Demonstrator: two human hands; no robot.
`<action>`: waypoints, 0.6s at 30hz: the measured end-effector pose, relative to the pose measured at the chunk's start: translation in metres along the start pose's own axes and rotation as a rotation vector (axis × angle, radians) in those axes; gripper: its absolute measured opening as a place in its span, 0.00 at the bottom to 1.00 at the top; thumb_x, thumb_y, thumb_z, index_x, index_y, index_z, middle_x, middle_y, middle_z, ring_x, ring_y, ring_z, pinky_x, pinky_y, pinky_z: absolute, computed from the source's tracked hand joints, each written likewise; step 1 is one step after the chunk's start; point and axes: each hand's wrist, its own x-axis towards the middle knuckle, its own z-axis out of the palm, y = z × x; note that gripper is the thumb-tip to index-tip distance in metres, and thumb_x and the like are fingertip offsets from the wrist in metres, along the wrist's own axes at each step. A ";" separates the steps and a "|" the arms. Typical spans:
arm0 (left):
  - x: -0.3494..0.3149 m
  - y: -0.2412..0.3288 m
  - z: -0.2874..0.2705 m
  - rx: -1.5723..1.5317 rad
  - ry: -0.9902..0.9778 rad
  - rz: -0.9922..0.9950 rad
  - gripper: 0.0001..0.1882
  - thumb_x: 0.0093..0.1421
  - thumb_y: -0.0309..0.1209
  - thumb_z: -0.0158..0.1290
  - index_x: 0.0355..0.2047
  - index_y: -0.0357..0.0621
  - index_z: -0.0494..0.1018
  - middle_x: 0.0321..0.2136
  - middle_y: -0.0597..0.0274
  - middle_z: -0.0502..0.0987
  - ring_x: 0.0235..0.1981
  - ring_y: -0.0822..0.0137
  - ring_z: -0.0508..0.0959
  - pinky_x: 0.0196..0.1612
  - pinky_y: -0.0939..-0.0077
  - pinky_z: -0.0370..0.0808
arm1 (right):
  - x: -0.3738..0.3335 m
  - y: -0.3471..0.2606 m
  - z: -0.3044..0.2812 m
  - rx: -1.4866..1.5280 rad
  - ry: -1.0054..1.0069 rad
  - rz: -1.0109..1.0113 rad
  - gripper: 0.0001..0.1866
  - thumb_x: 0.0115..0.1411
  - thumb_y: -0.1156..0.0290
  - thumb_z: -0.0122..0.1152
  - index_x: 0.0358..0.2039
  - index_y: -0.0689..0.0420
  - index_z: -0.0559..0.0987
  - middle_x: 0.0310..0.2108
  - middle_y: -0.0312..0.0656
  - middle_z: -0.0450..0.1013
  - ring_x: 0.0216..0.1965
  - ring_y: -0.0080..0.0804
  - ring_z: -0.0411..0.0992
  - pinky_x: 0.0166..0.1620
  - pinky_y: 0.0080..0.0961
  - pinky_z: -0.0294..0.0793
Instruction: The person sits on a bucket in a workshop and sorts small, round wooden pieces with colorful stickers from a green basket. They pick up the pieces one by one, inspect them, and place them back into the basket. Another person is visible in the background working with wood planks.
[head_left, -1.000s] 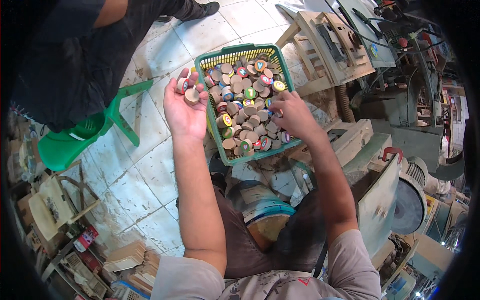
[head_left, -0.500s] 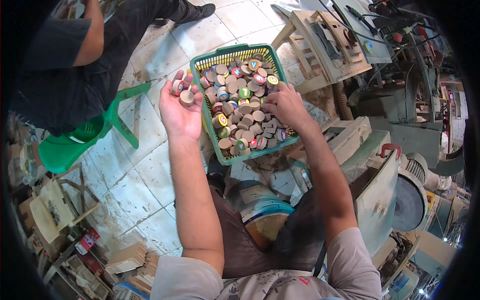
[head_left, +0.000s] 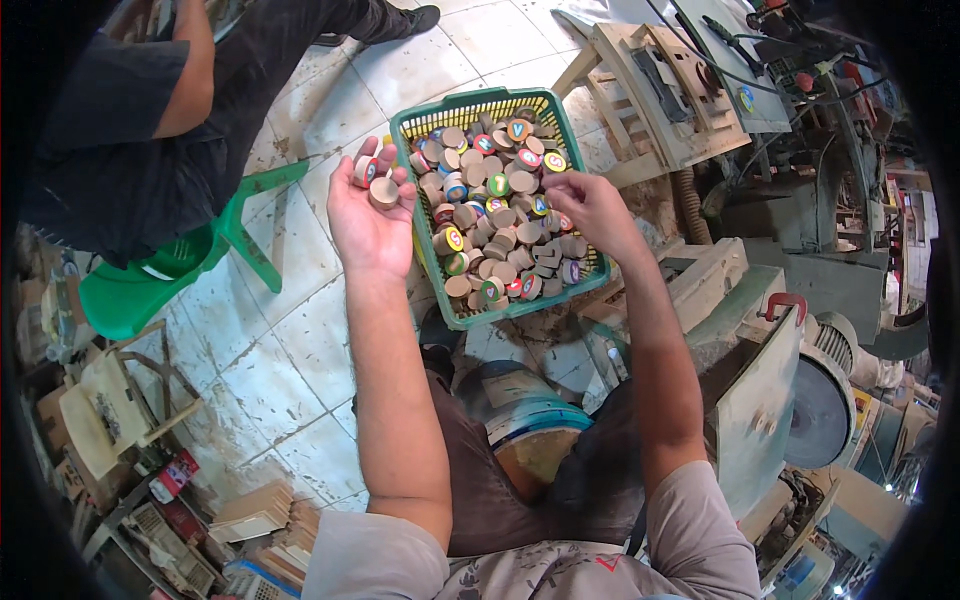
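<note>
While the left hand (head_left: 368, 215) cupped wooden discs (head_left: 376, 182) palm-up, the right hand (head_left: 592, 208) pinched among pieces inside the green basket (head_left: 476, 318).

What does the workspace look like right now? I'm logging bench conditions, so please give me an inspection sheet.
Surface: pale tiled floor, dusty, with dark grout lines.
Job's things: green plastic basket full of round wooden discs, many with coloured faces.
Clutter: wood offcuts and small boxes at lower left.
Grippers: left hand palm up beside the basket, holding a few discs; right hand over the basket, fingers down among the discs; whether it grips one cannot be told.
Cables: dark leads on the upper right bench.
Surroundings: another person on a green plastic chair at upper left; wooden stool; disc sander at right.
</note>
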 end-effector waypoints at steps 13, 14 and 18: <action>-0.001 0.000 0.001 0.021 0.017 0.006 0.16 0.66 0.39 0.39 0.45 0.41 0.68 0.35 0.58 0.76 0.28 0.68 0.72 0.29 0.75 0.71 | -0.008 -0.014 0.010 -0.132 0.022 0.054 0.20 0.50 0.61 0.67 0.40 0.60 0.79 0.22 0.44 0.74 0.24 0.35 0.74 0.31 0.31 0.73; 0.000 0.000 0.000 0.011 0.006 0.000 0.16 0.66 0.39 0.39 0.45 0.41 0.68 0.35 0.58 0.76 0.28 0.68 0.72 0.29 0.75 0.71 | -0.009 -0.013 0.009 -0.176 0.050 0.054 0.18 0.50 0.60 0.67 0.36 0.60 0.80 0.24 0.46 0.76 0.27 0.39 0.75 0.34 0.34 0.74; -0.001 0.000 0.002 0.007 0.013 0.000 0.16 0.66 0.39 0.39 0.45 0.41 0.68 0.35 0.58 0.76 0.28 0.67 0.72 0.28 0.75 0.71 | -0.015 -0.020 0.010 -0.379 -0.100 0.066 0.14 0.49 0.59 0.67 0.26 0.59 0.82 0.25 0.47 0.77 0.29 0.44 0.76 0.37 0.37 0.75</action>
